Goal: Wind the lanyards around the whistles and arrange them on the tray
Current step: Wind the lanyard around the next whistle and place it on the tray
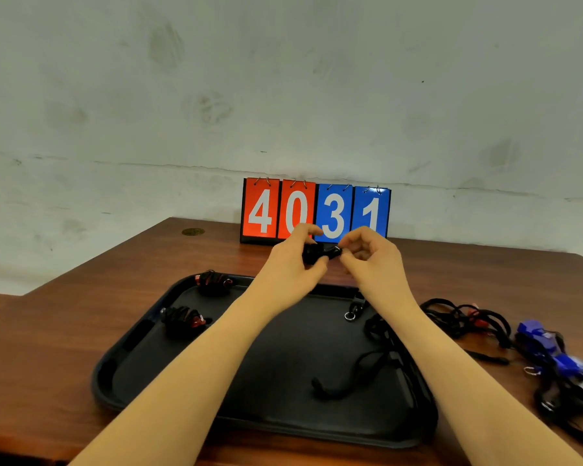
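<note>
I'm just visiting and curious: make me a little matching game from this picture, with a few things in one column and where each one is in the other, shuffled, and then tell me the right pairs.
Things:
1. black whistle
2. two wound red whistles
3. blue whistles
4. scoreboard

Places:
A. on the table, right of the tray
B. standing at the wall, behind the hands
C. on the left part of the tray
D. held between the left hand and right hand, above the tray's far edge

Pairs: 1-D, 2-C, 3-A, 4-B
</note>
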